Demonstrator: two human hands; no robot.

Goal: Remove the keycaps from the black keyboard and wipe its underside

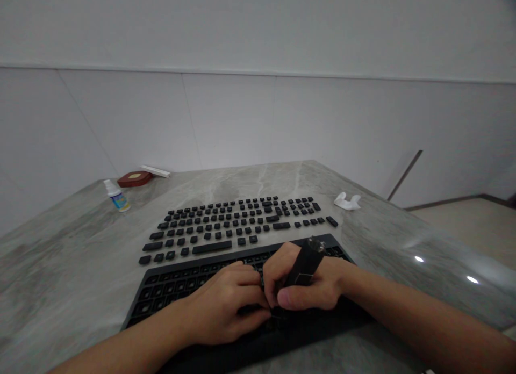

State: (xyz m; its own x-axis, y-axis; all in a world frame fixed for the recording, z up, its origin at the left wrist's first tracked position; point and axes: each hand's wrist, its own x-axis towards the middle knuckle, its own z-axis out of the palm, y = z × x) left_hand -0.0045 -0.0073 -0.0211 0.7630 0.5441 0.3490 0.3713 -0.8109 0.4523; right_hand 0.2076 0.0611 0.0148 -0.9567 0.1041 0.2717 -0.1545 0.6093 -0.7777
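A black keyboard frame [169,285] with its keycaps removed lies at the near edge of the grey marble table [60,266]. Behind it the loose black keycaps [237,223] are laid out in rows in keyboard order. My left hand [226,304] rests on the middle of the frame with its fingers curled down against it. My right hand [302,282] grips a black tool [306,264] that points down at the frame beside my left fingers. What the tool's tip touches is hidden by my hands.
A small white bottle with a blue label [116,195] stands at the far left. Behind it sit a red-brown box [135,178] and a flat white strip [155,171]. A white plastic piece [347,201] lies at the far right. White walls enclose the table.
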